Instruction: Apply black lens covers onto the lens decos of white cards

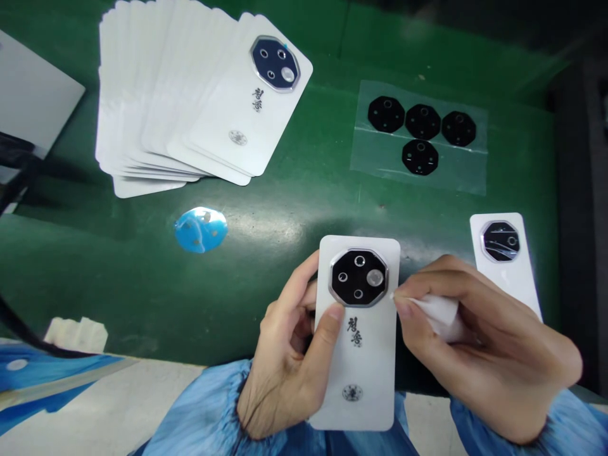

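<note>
Left hand [285,354] clamps a white phone-back card [363,373], fingers hidden behind; right hand [494,342] pinches a wipe [439,316].

I count one left hand [285,354] and one right hand [494,342], with one white cloth [439,316]. There are two separate white phone-back cards [361,373] [510,297], and one fanned stack [190,95], too many for exact counting. One clear film [475,171] carries four black octagonal lens plates [420,121]. There is one blue round disc [200,229].

The held card [357,370] bears two dark calligraphic characters [354,332], too stylised to read, above a small round emblem [352,392]; the top card [249,111] of the fanned stack [142,95] repeats both marks.
</note>
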Demonstrator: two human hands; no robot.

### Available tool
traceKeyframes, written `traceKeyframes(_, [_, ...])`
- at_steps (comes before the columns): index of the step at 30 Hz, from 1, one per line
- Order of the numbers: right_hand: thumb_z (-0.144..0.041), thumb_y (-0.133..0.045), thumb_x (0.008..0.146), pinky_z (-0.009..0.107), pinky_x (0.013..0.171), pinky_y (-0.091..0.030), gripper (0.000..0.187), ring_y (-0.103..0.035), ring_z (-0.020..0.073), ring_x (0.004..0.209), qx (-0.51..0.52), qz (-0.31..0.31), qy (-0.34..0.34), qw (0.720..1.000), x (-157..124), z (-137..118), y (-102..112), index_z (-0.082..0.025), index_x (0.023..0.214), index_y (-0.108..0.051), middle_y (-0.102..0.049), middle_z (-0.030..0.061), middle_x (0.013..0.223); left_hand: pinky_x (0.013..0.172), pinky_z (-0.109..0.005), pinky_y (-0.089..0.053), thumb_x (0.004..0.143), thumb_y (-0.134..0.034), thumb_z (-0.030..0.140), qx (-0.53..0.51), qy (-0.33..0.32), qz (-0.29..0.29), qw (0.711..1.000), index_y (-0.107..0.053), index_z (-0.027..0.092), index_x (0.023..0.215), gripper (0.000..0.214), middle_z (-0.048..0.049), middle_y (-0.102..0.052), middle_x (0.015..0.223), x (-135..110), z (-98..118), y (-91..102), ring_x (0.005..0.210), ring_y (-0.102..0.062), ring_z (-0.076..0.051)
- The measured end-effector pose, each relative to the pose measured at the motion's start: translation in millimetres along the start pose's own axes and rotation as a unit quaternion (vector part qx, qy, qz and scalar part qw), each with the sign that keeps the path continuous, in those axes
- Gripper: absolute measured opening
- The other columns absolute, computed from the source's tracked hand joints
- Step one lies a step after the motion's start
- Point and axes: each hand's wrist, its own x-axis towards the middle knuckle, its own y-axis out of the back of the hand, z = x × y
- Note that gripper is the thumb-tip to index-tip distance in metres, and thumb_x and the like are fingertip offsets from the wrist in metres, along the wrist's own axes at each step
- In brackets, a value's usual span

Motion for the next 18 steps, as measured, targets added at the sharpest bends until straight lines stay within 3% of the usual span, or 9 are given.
traceKeyframes(7, [-0.002,-0.062,0.081,0.017,0.047,-0.048,0.014,-0.054,0.0058,0.054,-0.089,-0.009,0.065,0.994,-3,4,-5,-0.016,0.083,-0.062,-0.06,-0.0014,0.073,0.046,-0.016,-0.049,0.093,-0.054,0.022,-0.019,0.012,-0.006,1.0,-0.041,0.035,0.138,0.049,0.0011,-0.073,0.094,-1,1,0.4,0.059,-0.061,-0.01])
traceKeyframes(13, [-0.001,-0.059,0.082,0.021,0.056,-0.051,0.015,-0.059,0.0088,0.063,-0.151,-0.045,0.129,0.979,-7,11,-11,-0.014,0.089,-0.06,-0.061,0.0012,0.078,0.042,-0.015,-0.045,0.093,-0.052,0.023,0.001,0.014,-0.015,1.0,-0.04,0.038,0.138,0.048,0.003,-0.073,0.089,0,2,0.1,0.051,-0.056,-0.008])
traceKeyframes(18, [-0.003,-0.057,0.086,0.023,0.053,-0.047,0.008,-0.057,0.0087,0.062,-0.195,-0.07,0.182,0.961,-8,15,-11,-0.011,0.087,-0.059,-0.06,0.0012,0.077,0.046,-0.014,-0.048,0.094,-0.051,0.021,-0.001,0.012,-0.012,1.0,-0.041,0.042,0.135,0.047,0.0053,-0.072,0.09,-1,1,-1.6,0.052,-0.057,-0.007])
